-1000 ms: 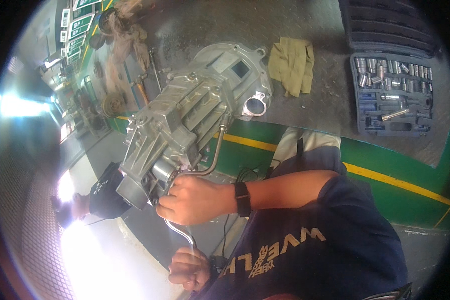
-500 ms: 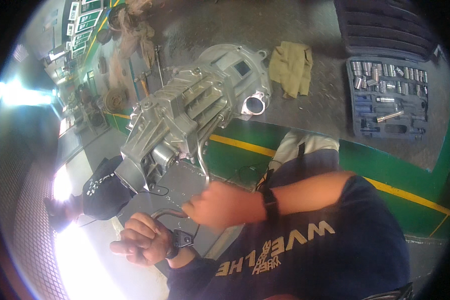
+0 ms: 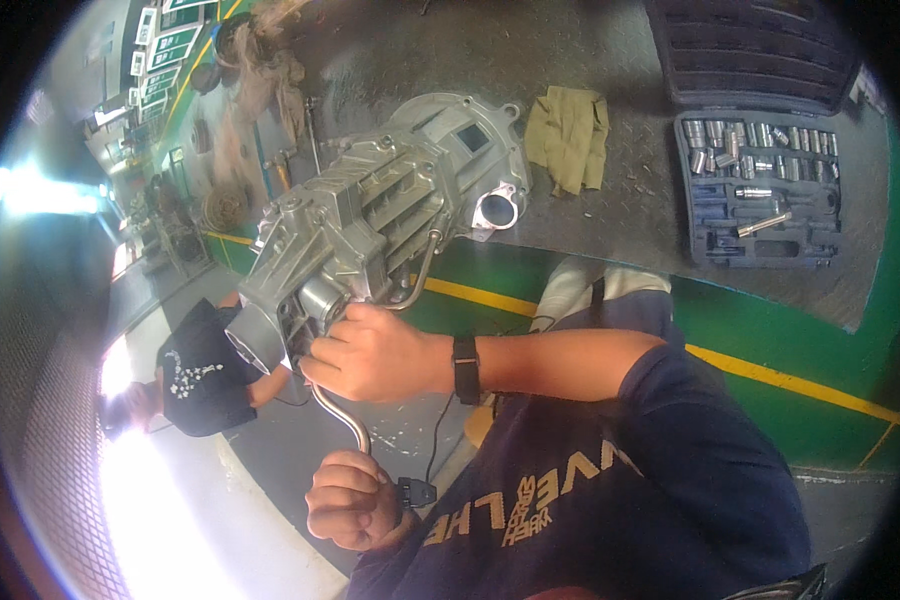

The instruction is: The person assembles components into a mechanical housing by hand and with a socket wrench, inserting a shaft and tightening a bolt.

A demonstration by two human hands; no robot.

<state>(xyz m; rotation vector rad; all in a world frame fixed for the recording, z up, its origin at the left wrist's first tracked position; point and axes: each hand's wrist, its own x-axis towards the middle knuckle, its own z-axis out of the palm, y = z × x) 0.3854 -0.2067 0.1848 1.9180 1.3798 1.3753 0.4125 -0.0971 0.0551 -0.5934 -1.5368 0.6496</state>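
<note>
A large cast-metal gearbox (image 3: 370,205) lies on the dark workbench. A bent steel speed brace (image 3: 432,268) reaches from the gearbox's near side, its far end meeting a bolt place there. My right hand (image 3: 375,352) is closed round the brace's middle crank, close beside a round metal cylinder (image 3: 322,298) on the gearbox. Below it my left hand (image 3: 352,500) grips the brace's lower end, fingers wrapped tight. The stretch of rod inside each fist is hidden.
On the right an open socket set case (image 3: 765,190) holds several sockets, with one extension bar lying askew. A khaki cloth (image 3: 568,140) rests beside the gearbox. Another person in a dark shirt (image 3: 205,370) is close on the left, an arm toward the gearbox. A hammer (image 3: 283,170) lies behind.
My right hand has moved up and left to the gearbox's side, and my left hand down and right. The speed brace's crank has swung round with them. The other person's arm now shows.
</note>
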